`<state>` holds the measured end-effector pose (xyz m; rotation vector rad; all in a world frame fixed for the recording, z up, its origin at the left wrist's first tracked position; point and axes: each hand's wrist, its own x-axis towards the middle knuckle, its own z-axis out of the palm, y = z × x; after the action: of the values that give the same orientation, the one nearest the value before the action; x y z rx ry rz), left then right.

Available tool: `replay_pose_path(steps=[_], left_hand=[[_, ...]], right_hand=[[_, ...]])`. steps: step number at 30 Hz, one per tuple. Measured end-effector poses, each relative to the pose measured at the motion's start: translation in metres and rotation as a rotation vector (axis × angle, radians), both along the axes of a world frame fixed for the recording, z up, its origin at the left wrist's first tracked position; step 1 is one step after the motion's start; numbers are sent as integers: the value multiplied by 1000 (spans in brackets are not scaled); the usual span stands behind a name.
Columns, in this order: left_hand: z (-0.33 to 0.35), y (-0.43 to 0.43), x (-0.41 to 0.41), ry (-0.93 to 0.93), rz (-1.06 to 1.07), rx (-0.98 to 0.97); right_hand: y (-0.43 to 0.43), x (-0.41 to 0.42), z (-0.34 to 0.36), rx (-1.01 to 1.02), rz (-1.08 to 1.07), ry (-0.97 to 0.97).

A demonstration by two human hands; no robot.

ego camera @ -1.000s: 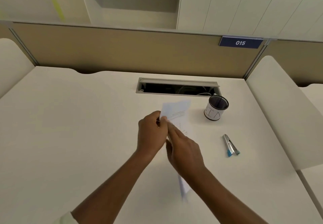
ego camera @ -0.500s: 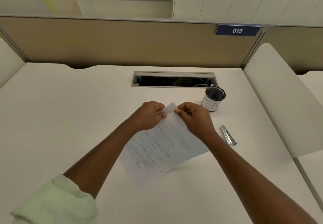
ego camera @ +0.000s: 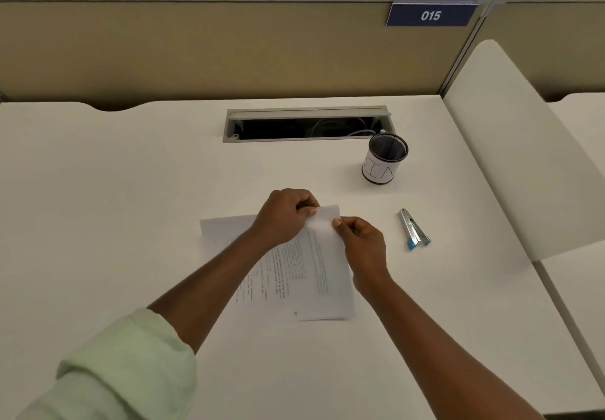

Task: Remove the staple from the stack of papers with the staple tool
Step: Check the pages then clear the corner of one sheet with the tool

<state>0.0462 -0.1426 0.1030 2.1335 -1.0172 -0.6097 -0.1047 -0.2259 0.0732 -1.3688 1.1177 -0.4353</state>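
Observation:
A stack of printed papers [ego camera: 294, 275] lies on the white desk [ego camera: 114, 206] in front of me. Its far corner is lifted and pinched from both sides. My left hand [ego camera: 284, 215] grips that corner from the left, and my right hand [ego camera: 361, 246] pinches it from the right. The staple itself is too small to make out. The staple tool [ego camera: 413, 231], silver with blue ends, lies on the desk to the right of my right hand, untouched.
A black mesh cup with a white label [ego camera: 384, 159] stands beyond the tool. Behind it is an open cable slot [ego camera: 307, 125] in the desk. A beige partition [ego camera: 229, 49] with a "015" sign closes the back; a white divider [ego camera: 523, 157] borders the right.
The papers went from held upright and blurred to lying on the desk, and turned clockwise. Both hands stay on the far corner, now closer together.

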Motion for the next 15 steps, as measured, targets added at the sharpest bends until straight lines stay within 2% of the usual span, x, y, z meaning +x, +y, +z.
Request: replay_pose_path(steps=[6,15], left_hand=[[-28,-2,-21,-23,-31,-46],[-50,-8,-48,-117,-75,-95]], right_hand=[[-4,-16,-22,3,-45,34],[-11,-33,-44,-111,-81,72]])
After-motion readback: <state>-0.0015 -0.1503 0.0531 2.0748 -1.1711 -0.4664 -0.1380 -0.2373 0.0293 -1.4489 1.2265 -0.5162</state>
